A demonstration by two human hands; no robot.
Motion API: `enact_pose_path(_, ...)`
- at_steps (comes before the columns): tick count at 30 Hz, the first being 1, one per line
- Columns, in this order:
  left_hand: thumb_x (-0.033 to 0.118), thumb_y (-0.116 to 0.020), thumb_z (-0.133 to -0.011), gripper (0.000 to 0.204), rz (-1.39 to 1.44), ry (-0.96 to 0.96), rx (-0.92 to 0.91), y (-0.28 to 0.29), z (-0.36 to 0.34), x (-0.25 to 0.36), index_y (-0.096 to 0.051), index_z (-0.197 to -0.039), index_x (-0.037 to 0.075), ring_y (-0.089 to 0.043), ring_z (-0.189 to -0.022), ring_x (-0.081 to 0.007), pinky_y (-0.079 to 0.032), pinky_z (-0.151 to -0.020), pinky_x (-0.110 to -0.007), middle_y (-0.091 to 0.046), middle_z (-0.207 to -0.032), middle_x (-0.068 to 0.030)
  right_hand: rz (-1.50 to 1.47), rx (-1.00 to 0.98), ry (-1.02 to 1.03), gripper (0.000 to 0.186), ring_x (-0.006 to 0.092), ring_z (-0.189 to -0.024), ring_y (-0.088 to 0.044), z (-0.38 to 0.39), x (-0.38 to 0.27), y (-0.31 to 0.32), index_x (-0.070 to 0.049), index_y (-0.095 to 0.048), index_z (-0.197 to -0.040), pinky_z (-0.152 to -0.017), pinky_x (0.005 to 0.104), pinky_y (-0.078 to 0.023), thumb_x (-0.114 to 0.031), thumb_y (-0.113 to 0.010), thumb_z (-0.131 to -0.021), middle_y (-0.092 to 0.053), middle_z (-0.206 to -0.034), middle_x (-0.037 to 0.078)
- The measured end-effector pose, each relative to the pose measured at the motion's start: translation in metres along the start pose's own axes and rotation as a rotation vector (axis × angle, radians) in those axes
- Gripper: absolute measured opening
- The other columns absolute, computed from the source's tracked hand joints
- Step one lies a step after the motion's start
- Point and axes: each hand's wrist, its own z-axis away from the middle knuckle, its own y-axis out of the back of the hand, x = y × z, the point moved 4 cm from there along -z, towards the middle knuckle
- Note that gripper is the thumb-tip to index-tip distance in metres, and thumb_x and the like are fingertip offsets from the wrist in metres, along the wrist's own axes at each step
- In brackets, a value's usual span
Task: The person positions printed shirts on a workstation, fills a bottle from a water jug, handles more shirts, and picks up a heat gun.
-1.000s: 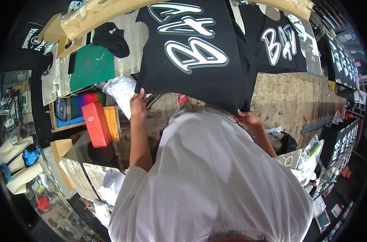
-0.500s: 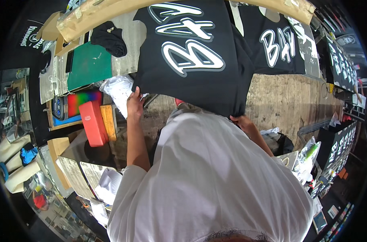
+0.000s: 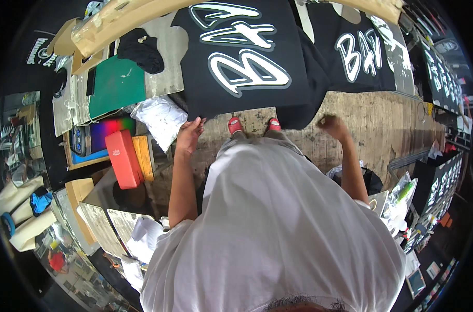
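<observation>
A black garment (image 3: 236, 101) with large white lettering edged in grey lies over the board in front of me, its near edge hanging toward me. At its near left corner is my left hand (image 3: 188, 136), thumb and fingers closed on the hem. My right hand (image 3: 334, 128) is in the air, right of the garment's drooping dark fold (image 3: 304, 112) and apart from it. Its fingers are curled, slightly blurred, with nothing visible in them. A second black garment (image 3: 356, 86) with similar lettering lies to the right.
Left of the garment are a green panel (image 3: 117, 86), a bunched black cloth (image 3: 141, 50) and a white plastic bag (image 3: 161, 122). A red box (image 3: 124, 158) stands lower left. A long cardboard roll (image 3: 127, 23) crosses the far side. My red shoes (image 3: 235, 125) stand on the wooden floor (image 3: 371, 122).
My right hand has let go of the garment and moved up and right. The near edge has swung away from me, uncovering my shoes. My left hand has shifted slightly right and nearer.
</observation>
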Motion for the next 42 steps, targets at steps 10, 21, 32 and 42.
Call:
enact_pose_path(10,0.008,-0.085,-0.079,0.017,-0.087,-0.124,0.058,0.0,-0.003,0.002,-0.068,-0.08,0.009,-0.067,-0.083,-0.0156,-0.049,-0.076,-0.032,-0.073,-0.088,-0.004,-0.128,0.542,0.039,0.026,0.0362,-0.076,-0.067,-0.024,-0.074,0.032,-0.001,-0.07,-0.093,-0.068,0.0418,-0.052,-0.018,-0.082,-0.077,-0.07,-0.083,0.018)
enact_pose_path(21,0.007,-0.081,-0.083,0.013,-0.062,-0.088,0.088,-0.007,0.009,-0.005,-0.068,-0.081,0.012,-0.065,-0.079,-0.0149,-0.049,-0.077,-0.032,-0.071,-0.087,-0.0012,-0.136,0.703,-0.083,0.016,0.0384,-0.075,-0.068,-0.011,-0.079,0.037,-0.003,-0.069,-0.084,-0.066,0.0442,-0.053,-0.017,-0.076,-0.082,-0.068,-0.079,0.019)
enact_pose_path(32,0.014,-0.08,-0.085,0.014,-0.126,-0.019,0.029,0.021,0.0,-0.001,-0.067,-0.083,0.012,-0.064,-0.085,-0.0147,-0.048,-0.078,-0.032,-0.069,-0.087,-0.0016,-0.134,0.593,-0.176,0.016,0.0417,-0.078,-0.068,-0.002,-0.067,0.03,-0.003,-0.068,-0.083,-0.07,0.0477,-0.054,-0.018,-0.073,-0.081,-0.069,-0.08,0.02)
enact_pose_path(42,0.013,-0.078,-0.085,0.011,-0.113,0.024,0.009,0.014,0.011,0.009,-0.068,-0.084,0.008,-0.065,-0.089,-0.0163,-0.047,-0.082,-0.034,-0.07,-0.089,-0.0035,-0.124,0.554,-0.193,0.019,0.0423,-0.09,-0.067,-0.001,-0.07,0.032,-0.002,-0.068,-0.092,-0.079,0.0469,-0.054,-0.012,-0.073,-0.076,-0.07,-0.093,0.021)
